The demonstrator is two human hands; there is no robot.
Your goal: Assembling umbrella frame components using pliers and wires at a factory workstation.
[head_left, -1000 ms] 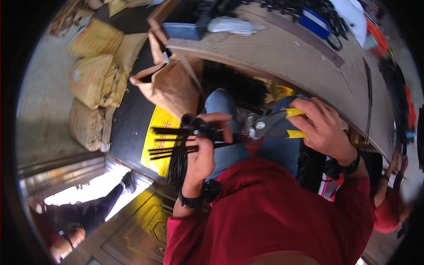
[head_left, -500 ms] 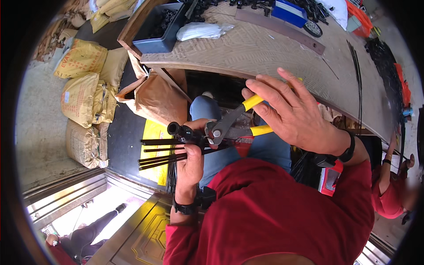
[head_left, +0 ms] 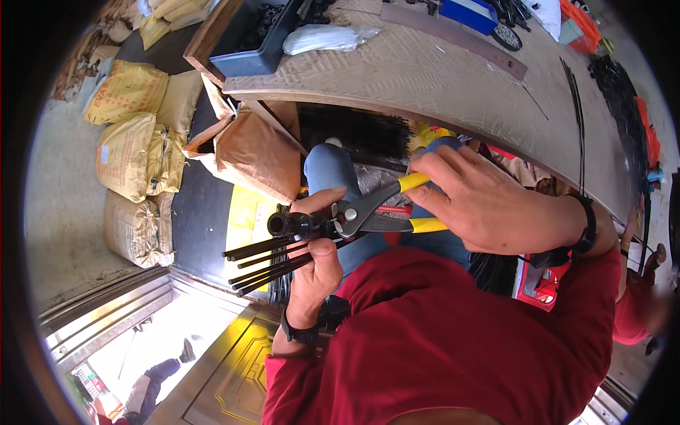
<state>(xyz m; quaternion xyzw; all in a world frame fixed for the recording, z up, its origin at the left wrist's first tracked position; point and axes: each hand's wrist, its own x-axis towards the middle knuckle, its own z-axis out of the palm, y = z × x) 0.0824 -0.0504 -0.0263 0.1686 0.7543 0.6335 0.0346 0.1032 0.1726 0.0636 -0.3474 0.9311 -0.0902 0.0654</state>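
My left hand point(head_left: 320, 273) is closed around a black tubular fitting point(head_left: 282, 224) with a round open end and several thin black rods point(head_left: 263, 275). The rods stick out to the left below that end. Pliers-like cutters point(head_left: 365, 211) with dark jaws and yellow handles have their jaws against the right end of the fitting, partly hidden by my left fingers. My right hand point(head_left: 478, 191) has its fingers curled over the upper yellow handle; the lower handle stands apart from it, its end near the palm. What lies between the jaws is too small to make out.
The wooden workbench point(head_left: 439, 85) carries a grey bin point(head_left: 248, 62), a plastic bag point(head_left: 326, 37), a blue box point(head_left: 467, 15) and long black rods point(head_left: 575, 120). An open brown sack point(head_left: 258, 152) stands under its left end. Yellow sacks point(head_left: 127, 159) are stacked further left.
My right fingers, spread before, have curled around the upper handle, and the hand has shifted down and right. The fitting and cutters have shifted slightly. A person outside the doorway has moved.
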